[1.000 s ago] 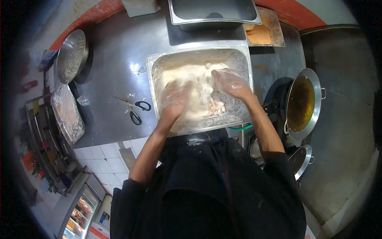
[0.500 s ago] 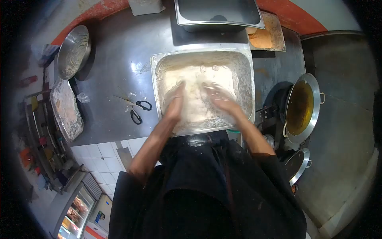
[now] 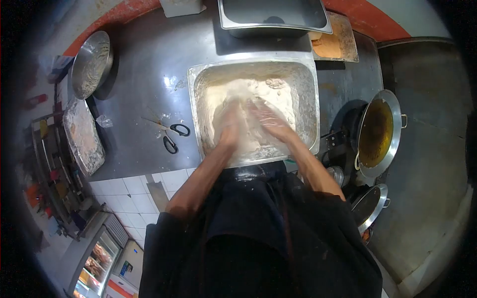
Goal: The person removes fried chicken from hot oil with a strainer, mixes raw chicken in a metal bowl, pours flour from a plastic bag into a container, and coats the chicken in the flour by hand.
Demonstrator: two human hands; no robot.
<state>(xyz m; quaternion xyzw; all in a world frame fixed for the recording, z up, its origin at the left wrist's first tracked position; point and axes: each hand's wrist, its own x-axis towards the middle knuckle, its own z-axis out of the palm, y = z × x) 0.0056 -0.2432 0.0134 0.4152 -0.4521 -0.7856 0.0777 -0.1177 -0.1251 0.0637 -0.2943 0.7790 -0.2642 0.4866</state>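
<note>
A deep metal tray (image 3: 309,107) stands at the table's front edge, with pale flour (image 3: 285,102) in it. A lumpy floured piece (image 3: 274,83) lies near its back wall. Inside the tray, my left hand (image 3: 231,116) is smeared by motion, its fingers pointing away from me and hard to make out. Close on its right is my right hand (image 3: 266,116), also blurred, angled inward over the flour. Whether either hand holds anything cannot be made out.
Scissors (image 3: 171,136) lie left of the tray. A metal bowl (image 3: 92,64) and a floured tray (image 3: 83,136) stand farther left. An empty metal pan (image 3: 273,15) is behind, orange powder (image 3: 328,47) at back right. Right are a pan of oil (image 3: 376,131) and another pan (image 3: 367,206).
My hands have come closer together, my left hand moving right. The flour between them has shifted, and the lumpy piece near the back wall shows larger than the small lumps seen before.
</note>
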